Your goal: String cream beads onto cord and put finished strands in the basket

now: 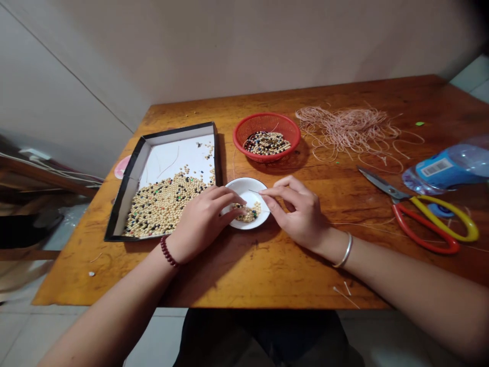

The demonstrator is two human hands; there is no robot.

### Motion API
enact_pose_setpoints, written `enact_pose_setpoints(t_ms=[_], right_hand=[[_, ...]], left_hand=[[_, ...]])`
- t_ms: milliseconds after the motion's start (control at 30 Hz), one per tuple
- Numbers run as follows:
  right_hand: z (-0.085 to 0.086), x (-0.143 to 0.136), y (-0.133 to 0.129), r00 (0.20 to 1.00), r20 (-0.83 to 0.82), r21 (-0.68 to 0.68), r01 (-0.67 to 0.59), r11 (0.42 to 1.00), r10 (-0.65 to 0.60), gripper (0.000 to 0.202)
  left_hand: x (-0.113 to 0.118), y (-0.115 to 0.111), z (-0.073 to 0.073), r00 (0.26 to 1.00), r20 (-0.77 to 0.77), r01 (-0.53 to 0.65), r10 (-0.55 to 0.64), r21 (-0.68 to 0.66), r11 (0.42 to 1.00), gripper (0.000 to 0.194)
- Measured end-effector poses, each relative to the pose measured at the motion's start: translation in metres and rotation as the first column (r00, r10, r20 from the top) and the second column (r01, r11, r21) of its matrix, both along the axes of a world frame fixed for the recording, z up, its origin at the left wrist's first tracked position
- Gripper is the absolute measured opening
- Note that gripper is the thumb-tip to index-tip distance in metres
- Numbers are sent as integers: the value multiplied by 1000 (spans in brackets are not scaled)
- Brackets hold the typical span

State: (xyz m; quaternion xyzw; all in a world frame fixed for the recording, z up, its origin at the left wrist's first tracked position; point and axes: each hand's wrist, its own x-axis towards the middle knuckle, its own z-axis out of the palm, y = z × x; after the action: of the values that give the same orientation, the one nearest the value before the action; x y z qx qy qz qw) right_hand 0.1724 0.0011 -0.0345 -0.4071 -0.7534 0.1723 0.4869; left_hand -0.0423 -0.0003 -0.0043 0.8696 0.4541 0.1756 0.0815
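My left hand (pixel 204 214) reaches over the near-left rim of a small white bowl (pixel 246 185). Its fingertips and thumb dip in among the beads (pixel 250 213) at the bottom, a little apart from each other. At the bowl's right side, my right hand (pixel 296 209) pinches a thin dark needle (pixel 252 191) between thumb and index finger, its tip pointing left over the bowl. A pale cord (pixel 362 224) trails across the table to the right of that hand. Most beads are cream, with a few dark and green ones.
Left stands a black-edged tray (pixel 162 235) of loose beads. Behind the bowl is a red basket (pixel 239 148) holding more beads. Tangled pinkish cord (pixel 351 130), red-and-yellow scissors (pixel 424 214) and a plastic bottle (pixel 439 165) lie right. Cord scraps (pixel 346 290) are near the front edge.
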Motion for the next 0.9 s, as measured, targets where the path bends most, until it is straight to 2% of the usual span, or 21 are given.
enact_pose_setpoints(t_ms=[267,433,600,900], right_hand=[[-3,-2,-1,1000,-11,-38,-13,999,13,14],[-2,0,-1,1000,10,4,-21,1000,21,14],[-4,2,0,1000,8,22,-30,999,30,15],[-2,1,2,1000,-15,-49,-24,999,24,15]], left_hand=[[2,-5,2,981,-159,116,-110,31,993,31],[6,-7,2,974,-167,163,-151,64,984,31],[9,-7,4,961,-227,171,-156,48,984,32],[10,-3,4,972,-191,136,-135,-5,991,29]])
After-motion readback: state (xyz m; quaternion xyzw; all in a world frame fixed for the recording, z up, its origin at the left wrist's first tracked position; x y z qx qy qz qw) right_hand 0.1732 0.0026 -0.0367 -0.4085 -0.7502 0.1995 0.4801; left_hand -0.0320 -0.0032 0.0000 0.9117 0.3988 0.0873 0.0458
